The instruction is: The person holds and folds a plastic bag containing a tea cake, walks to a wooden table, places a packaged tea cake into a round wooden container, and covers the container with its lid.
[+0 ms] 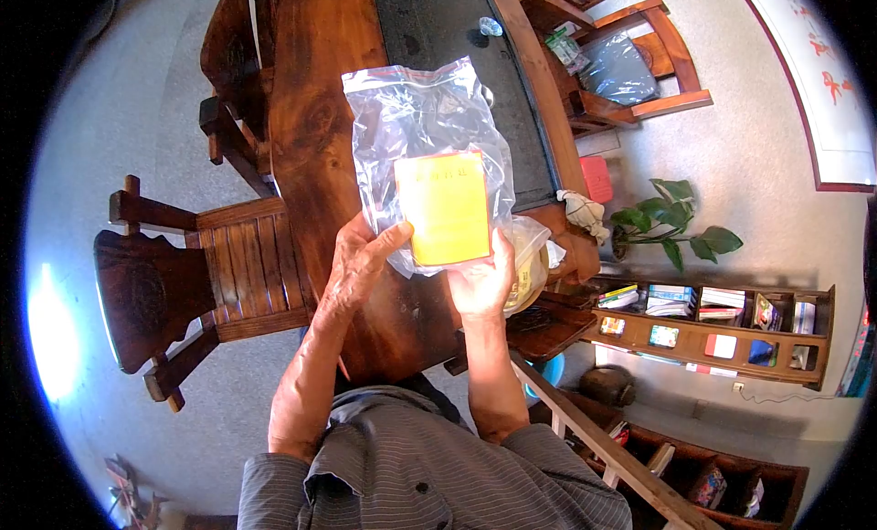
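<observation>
Over the dark wooden table [315, 155], your left hand [354, 267] and right hand [482, 279] grip, at seven and five o'clock, a crinkled clear plastic bag [425, 119] holding a flat yellow packet [444, 206].

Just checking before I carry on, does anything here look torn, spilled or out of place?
Nothing stands out. The left hand and right hand hold a clear plastic bag upright over the wooden table, with a yellow packet inside it. The bag is wrinkled, but no tear or spill shows.
</observation>
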A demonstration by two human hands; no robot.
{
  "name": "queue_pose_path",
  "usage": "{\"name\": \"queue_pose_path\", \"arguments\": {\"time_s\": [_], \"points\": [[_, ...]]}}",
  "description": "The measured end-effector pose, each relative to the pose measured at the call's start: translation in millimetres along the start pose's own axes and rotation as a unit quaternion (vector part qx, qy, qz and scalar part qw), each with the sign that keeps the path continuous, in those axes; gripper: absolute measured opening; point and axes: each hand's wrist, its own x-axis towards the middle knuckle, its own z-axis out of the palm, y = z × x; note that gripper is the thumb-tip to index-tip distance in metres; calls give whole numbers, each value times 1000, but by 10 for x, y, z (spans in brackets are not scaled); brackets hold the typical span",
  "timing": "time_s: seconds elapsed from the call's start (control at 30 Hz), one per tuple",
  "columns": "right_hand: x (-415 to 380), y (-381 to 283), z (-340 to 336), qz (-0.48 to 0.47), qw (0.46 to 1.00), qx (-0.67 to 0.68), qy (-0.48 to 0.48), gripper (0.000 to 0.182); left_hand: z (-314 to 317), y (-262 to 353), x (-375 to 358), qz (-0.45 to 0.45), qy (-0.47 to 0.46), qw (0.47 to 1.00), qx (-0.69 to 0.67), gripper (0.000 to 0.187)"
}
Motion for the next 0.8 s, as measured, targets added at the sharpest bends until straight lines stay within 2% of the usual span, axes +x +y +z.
{"name": "queue_pose_path", "arguments": {"time_s": [0.13, 0.17, 0.2, 0.23, 0.27, 0.3, 0.33, 0.37, 0.4, 0.43, 0.47, 0.5, 0.57, 0.6, 0.63, 0.7, 0.8], "points": [[-17, -32, 108, 45, 998, -36, 2, 54, 135, 140, -155, 65, 52, 994, 74, 39], [0, 29, 26, 71, 994, -49, 70, 54, 158, 180, -197, 83, 61, 991, 81, 38], [1, 68, -102, 114, 987, -81, 82, 53, 186, 195, -230, 103, 71, 988, 88, 36], [-16, 93, -214, 157, 977, -114, 94, 53, 223, 142, -232, 153, 120, 969, 150, 32], [-54, 127, -180, 136, 970, -161, 125, 61, 225, 148, -223, 246, 143, 915, 285, 36], [-94, 128, -32, 89, 977, -180, 78, 66, 228, 155, -215, 329, 163, 833, 413, 41], [-149, 118, 126, 42, 979, -198, 31, 71, 266, 163, -215, 408, 172, 763, 471, 47], [-202, 116, 219, -7, 977, -214, -14, 76, 268, 147, -226, 425, 164, 726, 515, 45], [-227, 128, 237, -11, 975, -218, -32, 95, 267, 111, -241, 441, 153, 687, 557, 44], [-221, 164, 320, -51, 977, -188, -89, 99, 272, 65, -256, 456, 142, 646, 596, 43], [-203, 194, 269, -71, 973, -201, -83, 94, 287, -6, -297, 451, 125, 632, 618, 42], [-181, 209, 232, -91, 969, -214, -77, 90, 314, -83, -318, 454, 113, 633, 616, 43], [-210, 151, 360, -59, 975, -211, 28, 75, 391, -149, -411, 439, 96, 643, 621, 44], [-176, 140, 336, -36, 980, -176, 82, 58, 382, -187, -434, 439, 72, 638, 629, 45], [-123, 115, 327, -38, 984, -156, 83, 42, 401, -184, -474, 427, 54, 651, 625, 46], [-108, 65, 303, -9, 983, -148, 110, 36, 378, -162, -526, 414, 19, 701, 581, 50], [-98, 50, 361, -1, 983, -126, 130, 42, 326, -159, -591, 421, 66, 728, 537, 55]]}}
